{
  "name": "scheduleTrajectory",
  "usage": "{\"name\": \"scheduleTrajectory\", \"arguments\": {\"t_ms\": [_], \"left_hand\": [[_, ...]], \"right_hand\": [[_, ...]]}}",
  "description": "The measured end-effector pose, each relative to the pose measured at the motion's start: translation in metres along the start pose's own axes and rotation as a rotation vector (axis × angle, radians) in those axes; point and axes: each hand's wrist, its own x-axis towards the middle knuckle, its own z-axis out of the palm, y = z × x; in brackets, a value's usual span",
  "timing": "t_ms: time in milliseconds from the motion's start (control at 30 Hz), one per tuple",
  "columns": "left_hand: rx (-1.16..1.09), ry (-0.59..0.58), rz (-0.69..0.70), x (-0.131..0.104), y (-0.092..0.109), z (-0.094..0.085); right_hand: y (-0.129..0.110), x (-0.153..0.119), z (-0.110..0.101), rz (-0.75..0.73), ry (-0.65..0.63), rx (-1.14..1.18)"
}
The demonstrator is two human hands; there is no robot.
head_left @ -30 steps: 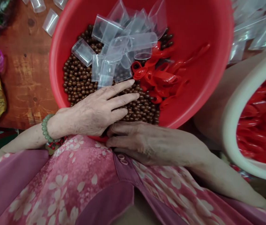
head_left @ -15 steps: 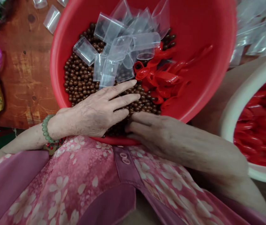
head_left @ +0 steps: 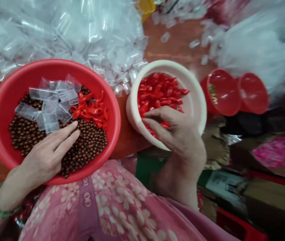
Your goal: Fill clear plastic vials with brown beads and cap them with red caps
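Note:
My left hand (head_left: pixel 49 149) lies in a wide red basin (head_left: pixel 113 134), its fingers stretched over small brown balls (head_left: pixel 87 147). Just beyond its fingertips, clear plastic sleeves (head_left: pixel 51 115) are heaped on the balls. Beside them is a small pile of red plastic pieces with ring-shaped openings (head_left: pixel 93 110). My right hand (head_left: pixel 175 129) reaches over the near rim of a white tub (head_left: pixel 199 90). Thumb and forefinger are apart there, close above many more red plastic pieces (head_left: pixel 157 90), and nothing shows between them. My other right fingers are partly hidden.
A large heap of clear sleeves (head_left: pixel 64 30) covers the table behind the basin. Two red bowls (head_left: pixel 253 93) stand right of the tub, near a white plastic bag (head_left: pixel 255 50). Lower right are pink items (head_left: pixel 273 152) and cardboard (head_left: pixel 275 194).
My right hand has left the red basin and is now over the white tub. My left hand stays on the balls. The view has swung right, bringing the whole tub into sight.

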Motion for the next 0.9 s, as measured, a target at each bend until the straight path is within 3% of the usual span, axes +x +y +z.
{"name": "scheduleTrajectory", "arguments": {"t_ms": [100,200,267,333,467,600,767,900], "left_hand": [[0.004,0.042,-0.002,-0.001,-0.004,0.003],[-0.003,0.091,-0.017,0.000,-0.005,0.004],[0.000,0.118,-0.035,0.002,-0.004,0.003],[0.010,0.157,-0.052,0.004,-0.002,0.003],[0.044,0.151,-0.117,0.005,-0.001,0.006],[0.108,0.138,-0.155,0.003,-0.001,0.009],[0.256,0.027,-0.170,0.002,-0.004,0.004],[0.353,-0.056,-0.225,0.009,-0.023,0.003]], "right_hand": [[0.044,-0.012,-0.017,0.242,-0.020,-0.172],[0.074,-0.018,-0.024,0.339,-0.168,-0.177],[0.081,-0.022,-0.022,0.363,-0.267,-0.119],[0.076,-0.028,-0.019,0.390,-0.275,-0.126],[0.046,-0.041,-0.012,0.481,-0.058,-0.213],[0.022,-0.056,-0.005,0.506,-0.034,-0.189],[0.024,-0.065,0.003,0.542,-0.008,-0.286],[0.039,-0.058,0.005,0.671,-0.142,-0.369]]}}
